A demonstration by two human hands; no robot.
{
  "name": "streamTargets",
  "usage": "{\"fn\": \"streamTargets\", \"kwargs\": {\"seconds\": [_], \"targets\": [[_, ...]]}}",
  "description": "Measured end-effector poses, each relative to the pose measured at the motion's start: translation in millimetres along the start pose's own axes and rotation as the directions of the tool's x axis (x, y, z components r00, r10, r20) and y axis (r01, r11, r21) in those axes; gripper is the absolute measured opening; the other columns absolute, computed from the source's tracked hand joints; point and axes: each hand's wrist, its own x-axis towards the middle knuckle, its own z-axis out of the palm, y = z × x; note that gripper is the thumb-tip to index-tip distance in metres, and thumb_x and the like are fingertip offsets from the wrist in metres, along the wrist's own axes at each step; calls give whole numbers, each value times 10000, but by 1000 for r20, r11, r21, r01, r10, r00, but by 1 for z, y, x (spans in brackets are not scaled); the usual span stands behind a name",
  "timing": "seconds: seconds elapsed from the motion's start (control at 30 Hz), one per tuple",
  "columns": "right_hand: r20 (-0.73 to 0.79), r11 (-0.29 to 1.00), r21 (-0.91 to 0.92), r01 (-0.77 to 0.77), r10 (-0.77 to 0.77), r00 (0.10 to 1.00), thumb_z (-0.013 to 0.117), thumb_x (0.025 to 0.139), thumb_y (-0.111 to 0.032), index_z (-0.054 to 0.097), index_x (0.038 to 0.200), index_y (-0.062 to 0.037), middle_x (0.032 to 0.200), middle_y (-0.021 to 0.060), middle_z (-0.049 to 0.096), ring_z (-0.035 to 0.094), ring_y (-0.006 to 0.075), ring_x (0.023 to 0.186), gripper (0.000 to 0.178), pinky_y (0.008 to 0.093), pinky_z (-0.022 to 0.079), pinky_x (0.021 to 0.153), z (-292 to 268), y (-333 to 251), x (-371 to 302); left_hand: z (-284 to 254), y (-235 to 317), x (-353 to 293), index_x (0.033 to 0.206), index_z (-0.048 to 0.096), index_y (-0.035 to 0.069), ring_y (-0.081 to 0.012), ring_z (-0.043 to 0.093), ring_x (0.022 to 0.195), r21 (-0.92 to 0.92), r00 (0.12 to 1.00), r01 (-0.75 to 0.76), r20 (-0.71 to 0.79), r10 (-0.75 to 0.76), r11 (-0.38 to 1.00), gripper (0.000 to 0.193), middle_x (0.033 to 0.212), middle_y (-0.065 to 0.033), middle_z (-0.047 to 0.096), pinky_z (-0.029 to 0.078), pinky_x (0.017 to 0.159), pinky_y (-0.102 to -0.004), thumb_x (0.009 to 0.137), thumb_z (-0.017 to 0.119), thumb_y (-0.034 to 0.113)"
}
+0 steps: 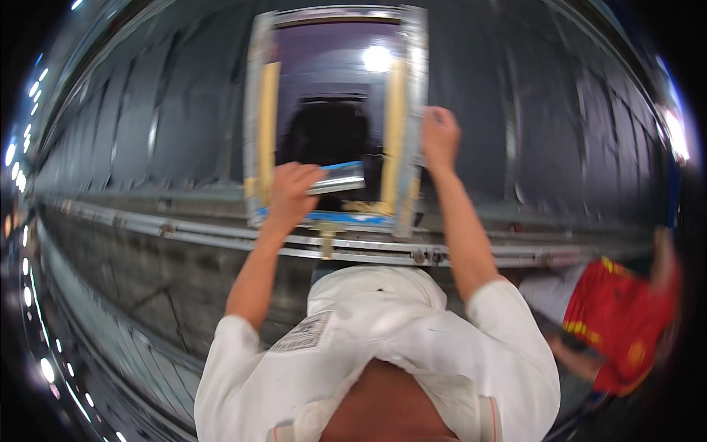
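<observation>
A screen-printing frame (414,88) with a metal border lies ahead of me, its mesh dark and shiny, with yellowish tape strips inside both long sides. A broad patch of black ink (324,132) shows on the mesh. My left hand (293,190) is closed on one end of a silver squeegee (342,177) with a blue edge, held across the near part of the frame. Curled against the frame's right side is my right hand (440,138), its fingers partly hidden and slightly blurred.
Dark panels (471,110) in a long row extend to both sides of the frame. A metal rail (206,230) runs along the near edge. To my right, another person in a red shirt (615,324) leans close to the rail.
</observation>
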Motion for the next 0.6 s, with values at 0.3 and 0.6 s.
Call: {"fn": "streamTargets", "kwargs": {"seconds": [0.3,0.6], "targets": [[-84,993,-100,-67,59,995,684,947,-313,726,1050,-72,993,187,749,718,413,966,265,436,544,840,84,-34,-32,-44,-75,-90,1041,747,106,-240,644,931,-3,989,-12,144,13,1000,431,1040,-10,736,459,832,-408,618,760,26],[60,912,-310,-269,301,952,643,970,-397,731,1141,-135,930,139,738,707,303,897,325,410,529,826,87,-19,-21,-31,-111,-55,1069,743,135,-219,638,954,-13,979,-45,197,47,999,439,1081,10,727,441,858,-385,646,794,35]]}}
